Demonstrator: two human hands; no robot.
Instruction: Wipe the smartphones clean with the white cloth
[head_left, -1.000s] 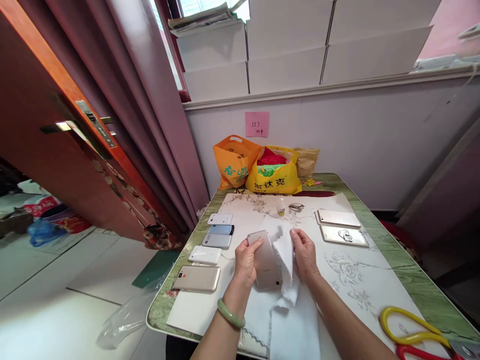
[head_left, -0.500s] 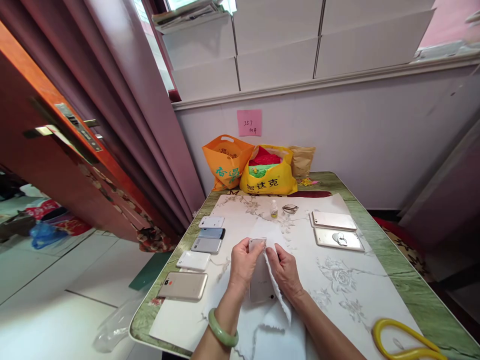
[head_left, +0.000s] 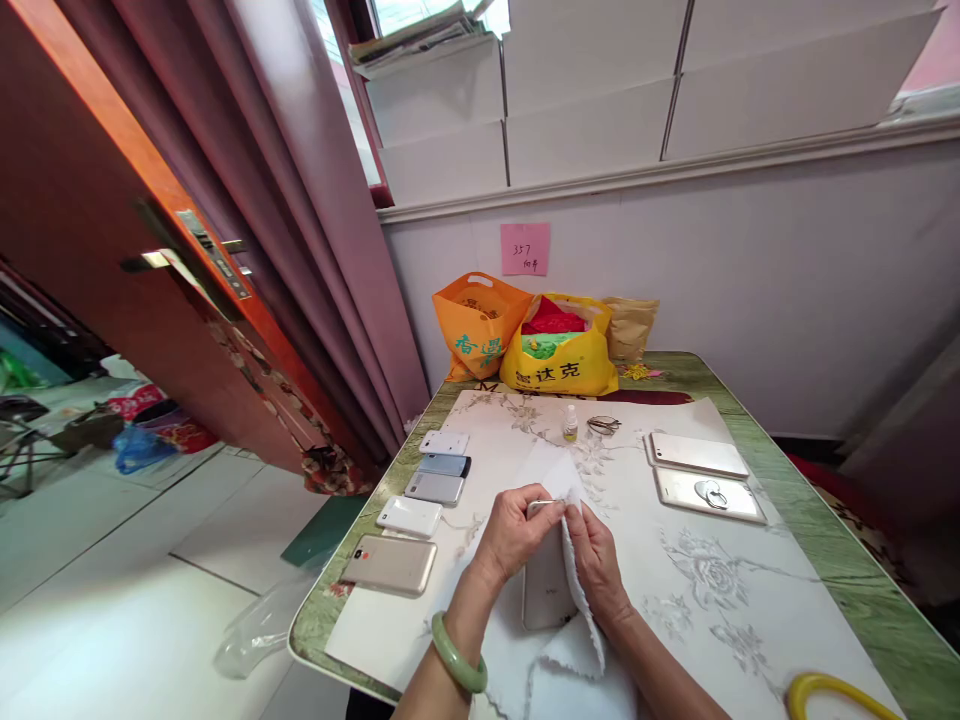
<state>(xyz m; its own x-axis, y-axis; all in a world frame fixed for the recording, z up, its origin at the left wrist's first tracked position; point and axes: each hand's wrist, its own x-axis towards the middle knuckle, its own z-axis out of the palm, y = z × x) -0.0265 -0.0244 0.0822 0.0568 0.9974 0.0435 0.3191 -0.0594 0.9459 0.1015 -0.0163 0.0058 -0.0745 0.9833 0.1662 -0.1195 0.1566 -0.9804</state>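
A silver phone (head_left: 546,592) stands tilted over the table with its back toward me. My left hand (head_left: 517,530) grips its top end, fingers closed round the edge. My right hand (head_left: 598,562) pinches a white cloth (head_left: 583,590) with a ragged edge against the phone's right side. The cloth's lower part spreads on the table beneath the phone. A green bangle (head_left: 457,655) circles my left wrist. The far edge of the phone is hidden behind my fingers.
Several phones, among them a gold one (head_left: 390,563), line the left of the table; two more (head_left: 711,492) lie at right. A small bottle (head_left: 570,423), glasses (head_left: 603,425), an orange bag (head_left: 480,315) and a yellow bag (head_left: 559,365) stand behind. Yellow handles (head_left: 817,688) lie front right.
The view has swung a little left, so everything sits further right. My left hand's fingers have moved across the phone's top edge toward my right hand and the cloth.
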